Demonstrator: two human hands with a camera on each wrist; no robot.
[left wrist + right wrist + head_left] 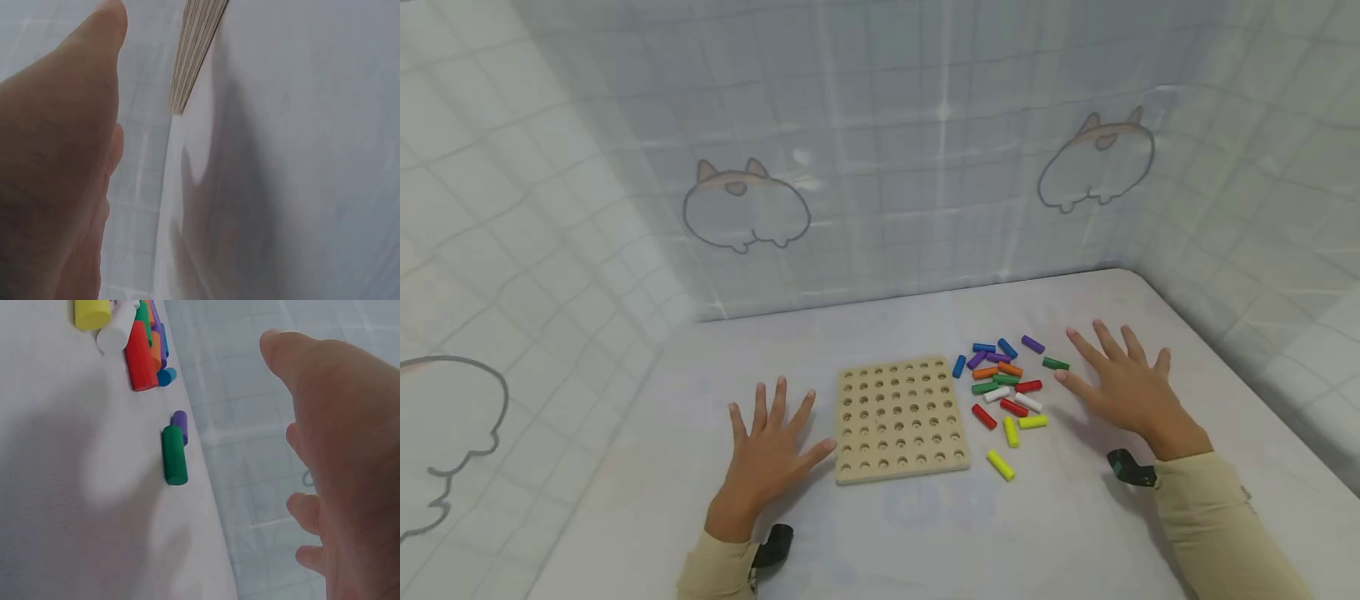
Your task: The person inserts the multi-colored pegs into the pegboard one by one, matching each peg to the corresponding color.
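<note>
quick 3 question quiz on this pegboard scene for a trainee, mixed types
1. True or false: some holes in the wooden pegboard already hold pegs.
2. Which hand lies nearer the loose coloured pegs? A) left hand B) right hand
3. Fill in: the peg closest to the right hand's fingertips is ____.

Key: 1 false, every hole is empty. 2 B. 3 green.

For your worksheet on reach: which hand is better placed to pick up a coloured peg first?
Probably the right hand: it rests open beside the pegs, fingers nearly at the green peg. The left hand lies across the pegboard.
</note>
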